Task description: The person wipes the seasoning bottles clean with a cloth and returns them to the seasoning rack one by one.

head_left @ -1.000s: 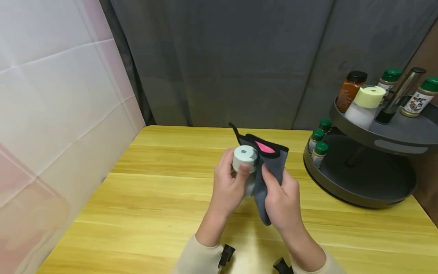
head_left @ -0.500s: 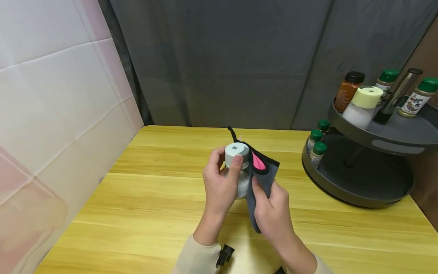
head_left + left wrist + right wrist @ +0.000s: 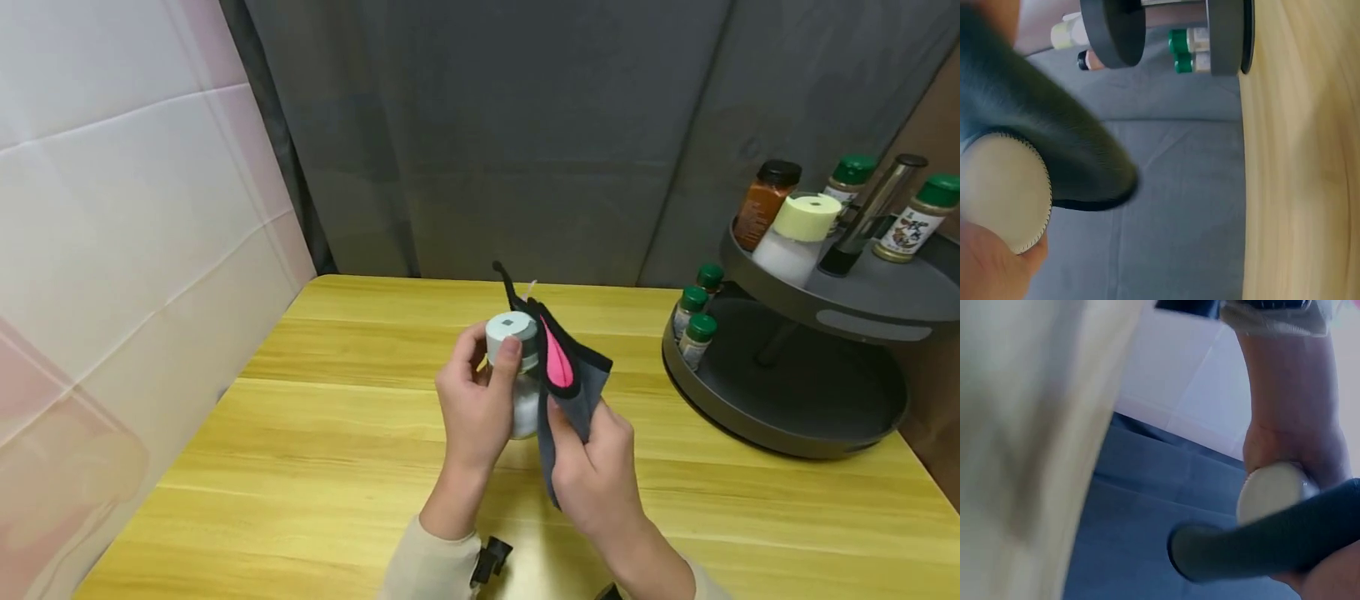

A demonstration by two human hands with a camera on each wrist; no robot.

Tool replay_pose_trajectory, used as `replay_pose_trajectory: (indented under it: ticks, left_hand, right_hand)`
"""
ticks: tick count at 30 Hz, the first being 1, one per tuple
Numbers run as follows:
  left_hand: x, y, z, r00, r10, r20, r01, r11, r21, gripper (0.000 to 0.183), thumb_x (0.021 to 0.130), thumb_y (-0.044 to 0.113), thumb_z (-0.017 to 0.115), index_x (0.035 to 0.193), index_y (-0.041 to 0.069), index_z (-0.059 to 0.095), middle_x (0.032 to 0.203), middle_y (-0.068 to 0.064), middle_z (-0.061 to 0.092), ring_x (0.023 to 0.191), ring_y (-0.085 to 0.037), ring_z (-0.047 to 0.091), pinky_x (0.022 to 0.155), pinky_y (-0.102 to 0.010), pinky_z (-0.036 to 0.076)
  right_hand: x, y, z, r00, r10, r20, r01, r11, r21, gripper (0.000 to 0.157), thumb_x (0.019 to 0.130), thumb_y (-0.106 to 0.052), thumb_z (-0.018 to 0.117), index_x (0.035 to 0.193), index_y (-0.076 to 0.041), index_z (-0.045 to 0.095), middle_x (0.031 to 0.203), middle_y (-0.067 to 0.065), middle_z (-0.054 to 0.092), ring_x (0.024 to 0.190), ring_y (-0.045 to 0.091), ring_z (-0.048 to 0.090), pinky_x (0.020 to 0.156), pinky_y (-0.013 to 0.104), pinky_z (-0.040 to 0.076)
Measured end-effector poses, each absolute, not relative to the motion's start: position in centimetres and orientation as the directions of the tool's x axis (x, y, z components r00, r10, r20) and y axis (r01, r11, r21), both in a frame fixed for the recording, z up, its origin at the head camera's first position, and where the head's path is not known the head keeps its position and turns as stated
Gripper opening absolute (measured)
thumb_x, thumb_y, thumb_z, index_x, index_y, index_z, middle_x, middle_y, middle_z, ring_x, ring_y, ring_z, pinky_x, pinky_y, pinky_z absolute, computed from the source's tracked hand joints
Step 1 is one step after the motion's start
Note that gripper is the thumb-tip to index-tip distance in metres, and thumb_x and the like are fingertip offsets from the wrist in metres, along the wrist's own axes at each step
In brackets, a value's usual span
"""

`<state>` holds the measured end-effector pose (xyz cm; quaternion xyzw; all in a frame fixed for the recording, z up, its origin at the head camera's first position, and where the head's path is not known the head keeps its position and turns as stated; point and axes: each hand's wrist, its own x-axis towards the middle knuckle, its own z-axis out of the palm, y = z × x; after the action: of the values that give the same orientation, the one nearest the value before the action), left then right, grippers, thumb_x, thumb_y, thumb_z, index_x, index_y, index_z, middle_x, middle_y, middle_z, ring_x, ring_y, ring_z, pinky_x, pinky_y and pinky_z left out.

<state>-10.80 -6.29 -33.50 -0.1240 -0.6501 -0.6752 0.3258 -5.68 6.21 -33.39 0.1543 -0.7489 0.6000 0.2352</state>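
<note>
Above the wooden table, my left hand point(image 3: 474, 412) grips an upright clear jar point(image 3: 527, 407) with white contents and a pale mint cap. My right hand point(image 3: 596, 479) pinches a grey cloth point(image 3: 583, 408) with black trim, a pink patch and a black loop. The cloth lies against the jar's right side and covers part of it. In the left wrist view the jar's round base point(image 3: 1007, 187) faces the camera, with the cloth point(image 3: 1075, 147) beside it. The right wrist view also has the cloth point(image 3: 1254, 547) crossing in front of the jar point(image 3: 1269, 494).
A dark two-tier turntable rack point(image 3: 720, 415) stands at the right. Its upper tier bears an orange black-capped jar point(image 3: 763, 210), a yellow-capped jar point(image 3: 793, 242), a metallic cylinder point(image 3: 870, 218) and green-capped bottles. Small green-capped bottles point(image 3: 697, 342) line the lower tier. A grey curtain point(image 3: 487, 150) hangs behind.
Both hands have shifted left with the jar and cloth. The cloth has turned against the jar, so its pink patch now stands more upright.
</note>
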Motion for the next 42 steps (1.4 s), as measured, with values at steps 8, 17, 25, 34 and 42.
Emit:
replay_pose_trajectory:
  ticks: [8, 17, 25, 34, 42]
  left_hand:
    - [-10.8, -6.8, -33.7, -0.789, -0.269, 0.552, 0.528, 0.161, 0.834, 0.042, 0.114, 0.034, 0.047, 0.121, 0.000, 0.070, 0.109, -0.017, 0.076, 0.099, -0.017, 0.069, 0.088, -0.027, 0.057]
    - [-10.5, -5.7, -34.3, -0.811, -0.145, 0.567, 0.555, 0.116, 0.824, 0.068, 0.102, 0.064, 0.060, 0.123, 0.000, 0.057, 0.109, -0.017, 0.073, 0.093, -0.017, 0.069, 0.072, -0.028, 0.060]
    - [-10.7, -6.2, -33.8, -0.706, -0.244, 0.665, 0.653, 0.140, 0.745, 0.032, 0.094, 0.021, 0.083, 0.118, 0.002, 0.074, 0.100, -0.014, 0.064, 0.089, -0.012, 0.061, 0.056, -0.018, 0.053]
    - [-10.5, -5.9, -34.1, -0.816, -0.119, 0.565, 0.537, 0.204, 0.818, 0.029, 0.109, 0.021, 0.062, 0.134, 0.008, 0.068, 0.113, -0.012, 0.060, 0.101, -0.014, 0.057, 0.077, -0.023, 0.057]
    - [-10.6, -5.7, -34.1, -0.829, -0.108, 0.549, 0.534, 0.141, 0.834, 0.037, 0.109, 0.016, 0.059, 0.144, 0.004, 0.061, 0.126, -0.016, 0.064, 0.110, -0.019, 0.060, 0.086, -0.024, 0.054]
  right_hand:
    - [-6.0, 7.4, -32.6, -0.977, 0.034, 0.210, -0.202, 0.155, -0.967, 0.031, 0.110, -0.021, 0.057, 0.134, -0.005, 0.070, 0.123, 0.018, 0.074, 0.102, 0.018, 0.071, 0.086, 0.022, 0.057]
    - [-6.7, 7.1, -31.7, -0.889, 0.041, 0.457, -0.440, 0.205, -0.874, 0.036, 0.109, -0.009, 0.056, 0.143, 0.000, 0.064, 0.136, 0.016, 0.072, 0.124, 0.022, 0.069, 0.103, 0.015, 0.052]
    - [-6.2, 6.9, -33.5, -0.910, 0.041, 0.412, -0.391, 0.239, -0.889, 0.031, 0.108, -0.011, 0.058, 0.135, 0.000, 0.069, 0.103, 0.017, 0.077, 0.086, 0.018, 0.068, 0.081, 0.021, 0.055]
    - [-6.9, 7.3, -32.4, -0.952, 0.081, 0.297, -0.269, 0.248, -0.930, 0.031, 0.110, -0.020, 0.057, 0.130, -0.001, 0.071, 0.103, 0.019, 0.076, 0.085, 0.023, 0.066, 0.080, 0.023, 0.054]
    - [-6.5, 6.7, -33.3, -0.897, 0.067, 0.438, -0.403, 0.285, -0.870, 0.028, 0.107, -0.009, 0.059, 0.131, 0.002, 0.070, 0.071, 0.011, 0.057, 0.063, 0.014, 0.053, 0.068, 0.026, 0.049]
